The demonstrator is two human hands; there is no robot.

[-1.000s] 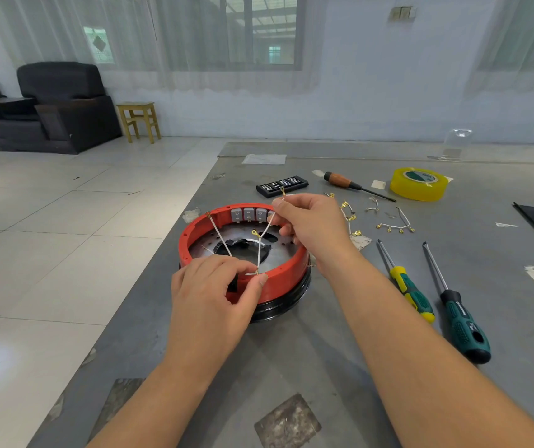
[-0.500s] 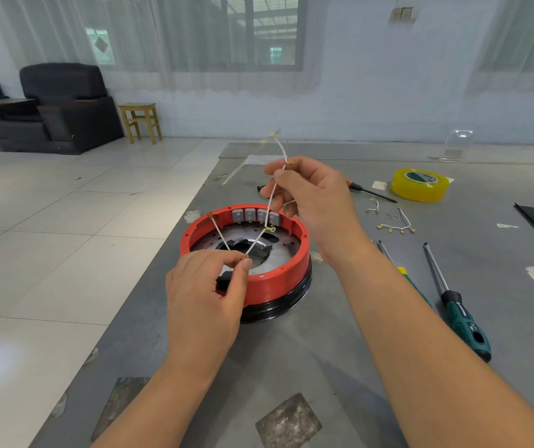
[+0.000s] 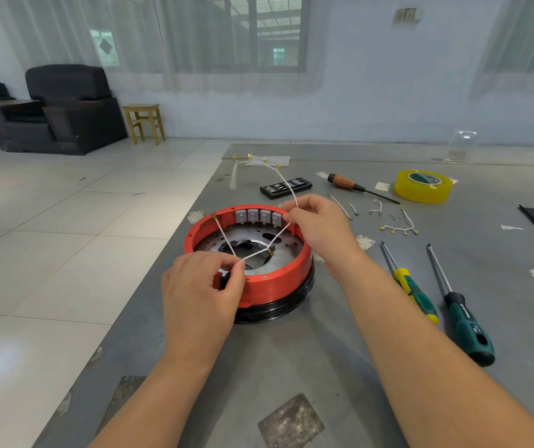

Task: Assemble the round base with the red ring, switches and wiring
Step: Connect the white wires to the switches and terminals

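Over the red ring (image 3: 278,282), near table (image 3: 324,367) edge: wiring step, both hands on the white wire (image 3: 280,234).

Left hand (image 3: 199,292) pinches wire at ring's near rim; right hand (image 3: 319,226) pinches it by the 4 grey switches (image 3: 258,216) on far wall. Wire runs taut betw. the two grips, across the round base (image 3: 275,310); a branch reaches ring's left rim, the tail trails away over the table. Next, prob.: bring a gold terminal (image 3: 271,252) to a switch tab & push on. Needs slack + fine aim.
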